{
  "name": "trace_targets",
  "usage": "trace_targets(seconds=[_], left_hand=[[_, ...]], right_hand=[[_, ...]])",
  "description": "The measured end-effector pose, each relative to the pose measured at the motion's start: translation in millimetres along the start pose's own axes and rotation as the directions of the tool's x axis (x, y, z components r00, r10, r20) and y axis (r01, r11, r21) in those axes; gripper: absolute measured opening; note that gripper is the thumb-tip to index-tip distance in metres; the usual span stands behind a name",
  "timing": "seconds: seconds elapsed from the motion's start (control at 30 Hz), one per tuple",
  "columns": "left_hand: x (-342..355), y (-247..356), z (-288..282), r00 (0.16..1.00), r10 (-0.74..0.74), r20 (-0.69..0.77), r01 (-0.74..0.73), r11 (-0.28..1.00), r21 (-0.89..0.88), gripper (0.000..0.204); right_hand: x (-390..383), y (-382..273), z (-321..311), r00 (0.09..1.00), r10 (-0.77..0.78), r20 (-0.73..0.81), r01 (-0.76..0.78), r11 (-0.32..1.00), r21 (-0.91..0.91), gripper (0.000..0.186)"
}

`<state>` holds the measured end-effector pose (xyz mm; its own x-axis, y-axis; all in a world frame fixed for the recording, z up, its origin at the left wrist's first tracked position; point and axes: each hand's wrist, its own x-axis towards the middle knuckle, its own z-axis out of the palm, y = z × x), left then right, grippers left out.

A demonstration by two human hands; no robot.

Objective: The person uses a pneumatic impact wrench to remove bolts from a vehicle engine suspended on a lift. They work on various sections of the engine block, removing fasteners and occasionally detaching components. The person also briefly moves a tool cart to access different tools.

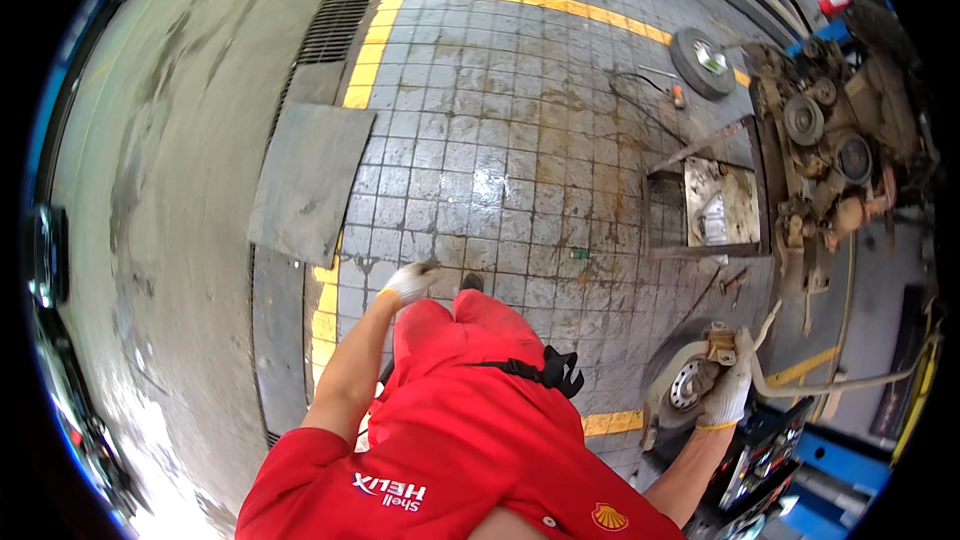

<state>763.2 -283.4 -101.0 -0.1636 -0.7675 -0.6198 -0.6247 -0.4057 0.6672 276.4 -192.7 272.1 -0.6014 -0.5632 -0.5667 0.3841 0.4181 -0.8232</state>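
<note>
My left hand [408, 282], in a white knit glove with darkened fingertips, hangs low in front of my left thigh. Its fingers point forward, loosely stretched, and I see nothing in them. Out to my right, my right hand [727, 395] wears a similar glove and is closed on a rusty metal bracket [721, 344]. Under that hand is a wheel with a tyre [684, 380], partly covered by hand and bracket. A long bent metal bar [840, 386] passes beside the right hand; whether the hand touches it I cannot tell.
A greasy engine [835, 140] stands at the right, beside a metal frame stand with a tray [722, 202]. Another tyre [702, 64] lies farther off, near an orange bottle [678, 96]. A dark mat [312, 180] and floor grating [345, 15] run along the left.
</note>
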Motion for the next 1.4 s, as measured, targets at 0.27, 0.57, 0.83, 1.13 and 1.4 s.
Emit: trace_targets(seconds=[0.27,0.57,0.83,1.13,1.4], left_hand=[[-1,-250,-167,0.75,-0.66,-0.037,0.495,0.598,-0.631,0.018],[257,-153,-303,0.916,-0.39,0.096,0.389,0.921,0.032,0.011],[492,147,-287,0.98,0.045,0.195,-0.132,0.88,0.456,0.035],[678,241,-154,0.963,0.111,0.244,-0.262,0.587,0.766,0.041],[936,183,-11,0.986,-0.064,0.156,-0.131,0.295,0.946,0.052]], right_hand=[[20,3,10,0.99,-0.004,-0.14,0.025,0.988,0.15,0.031],[26,10,94,0.807,-0.167,-0.566,0.423,0.833,0.356,0.049],[93,147,154,0.86,-0.01,-0.511,0.391,0.657,0.645,0.059],[239,397,309,0.665,0.702,-0.255,-0.478,0.663,0.576,0.034],[157,537,441,0.204,0.956,-0.211,-0.855,0.279,0.437,0.038]])
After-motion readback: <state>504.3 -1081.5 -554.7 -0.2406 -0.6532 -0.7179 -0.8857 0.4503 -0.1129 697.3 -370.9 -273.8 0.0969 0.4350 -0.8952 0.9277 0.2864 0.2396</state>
